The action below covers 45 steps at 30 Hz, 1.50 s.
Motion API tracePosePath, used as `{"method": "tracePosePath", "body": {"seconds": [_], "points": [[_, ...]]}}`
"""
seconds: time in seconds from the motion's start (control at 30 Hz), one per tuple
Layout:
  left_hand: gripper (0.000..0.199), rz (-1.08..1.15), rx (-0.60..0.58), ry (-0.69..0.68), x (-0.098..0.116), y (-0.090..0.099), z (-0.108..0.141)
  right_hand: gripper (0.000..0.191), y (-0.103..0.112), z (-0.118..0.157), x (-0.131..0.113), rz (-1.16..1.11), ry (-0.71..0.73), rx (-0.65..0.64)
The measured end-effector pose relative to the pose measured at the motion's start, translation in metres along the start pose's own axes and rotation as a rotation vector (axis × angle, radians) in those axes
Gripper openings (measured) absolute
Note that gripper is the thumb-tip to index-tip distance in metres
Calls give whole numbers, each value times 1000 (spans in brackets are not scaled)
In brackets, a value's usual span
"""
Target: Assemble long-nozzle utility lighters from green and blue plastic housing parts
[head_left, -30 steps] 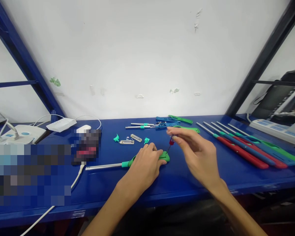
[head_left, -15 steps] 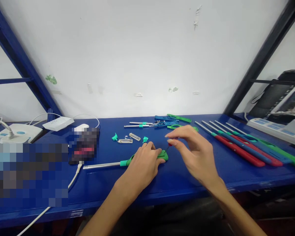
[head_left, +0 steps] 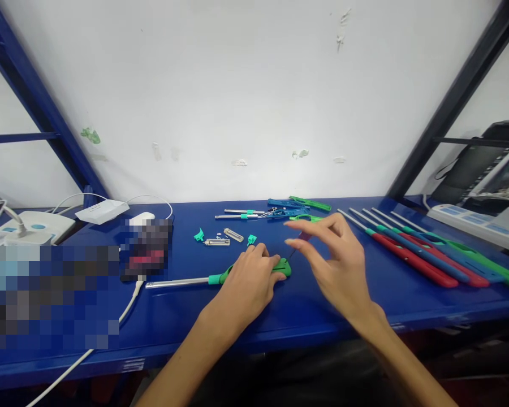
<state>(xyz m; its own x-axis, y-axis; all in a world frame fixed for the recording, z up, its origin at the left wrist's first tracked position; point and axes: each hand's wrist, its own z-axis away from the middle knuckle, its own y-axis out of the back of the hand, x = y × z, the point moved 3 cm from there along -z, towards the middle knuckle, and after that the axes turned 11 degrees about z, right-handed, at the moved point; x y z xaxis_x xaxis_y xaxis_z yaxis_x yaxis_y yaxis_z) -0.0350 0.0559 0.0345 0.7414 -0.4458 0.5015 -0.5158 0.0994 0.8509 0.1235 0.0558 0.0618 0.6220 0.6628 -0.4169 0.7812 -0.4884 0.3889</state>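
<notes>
My left hand (head_left: 251,277) is wrapped over the green handle of a long lighter (head_left: 283,268), which lies on the blue table with its metal tube (head_left: 178,282) pointing left. At the handle's right end is the thin shaft of a small screwdriver (head_left: 292,254). My right hand (head_left: 333,254) pinches the screwdriver between thumb and fingers, which hide most of its grip. Behind my left hand lie two clear tubes (head_left: 217,242) and two small teal pieces (head_left: 251,239).
Several assembled lighters (head_left: 424,260), red, blue and green, lie at the right. Opened blue and green casings (head_left: 309,203) are at the back. A dark, pixelated object (head_left: 148,254) with a white cable and a power strip (head_left: 38,226) stand at the left.
The fingers of my right hand have shifted around the screwdriver, and its red grip shows less. My left hand stays on the green handle. The view has moved slightly.
</notes>
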Motion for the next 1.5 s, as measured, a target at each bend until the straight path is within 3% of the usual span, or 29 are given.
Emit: {"method": "tracePosePath", "body": {"seconds": [0.13, 0.27, 0.37, 0.57, 0.63, 0.9, 1.1, 1.33, 1.5], "points": [[21, -4, -6, 2, 0, 0, -1, 38, -4, 0, 0, -150, 8, -173], [21, -10, -3, -6, -1, -1, -1, 28, -8, 2, -2, -173, -15, -102], [21, -11, 2, -12, -2, -2, 0, 34, -10, 4, -2, -121, 7, -54], [21, -15, 5, -22, -2, -3, 0, 57, -16, 5, -6, -159, 128, -255], [20, -17, 3, -23, -2, -4, 0, 59, -18, 4, -9, -115, 163, -267], [21, -25, 8, -7, -1, -1, 0, 26, -15, -7, 6, -1, 55, -57], [21, -22, 12, -14, -1, -2, 0, 42, -14, -7, 9, -101, 54, -171], [23, -14, 18, -14, -2, -3, 0, 28, -11, -10, 11, -53, -8, -55], [22, -8, 7, -14, -2, -2, 0, 31, -5, -11, 6, -121, 22, -172]]}}
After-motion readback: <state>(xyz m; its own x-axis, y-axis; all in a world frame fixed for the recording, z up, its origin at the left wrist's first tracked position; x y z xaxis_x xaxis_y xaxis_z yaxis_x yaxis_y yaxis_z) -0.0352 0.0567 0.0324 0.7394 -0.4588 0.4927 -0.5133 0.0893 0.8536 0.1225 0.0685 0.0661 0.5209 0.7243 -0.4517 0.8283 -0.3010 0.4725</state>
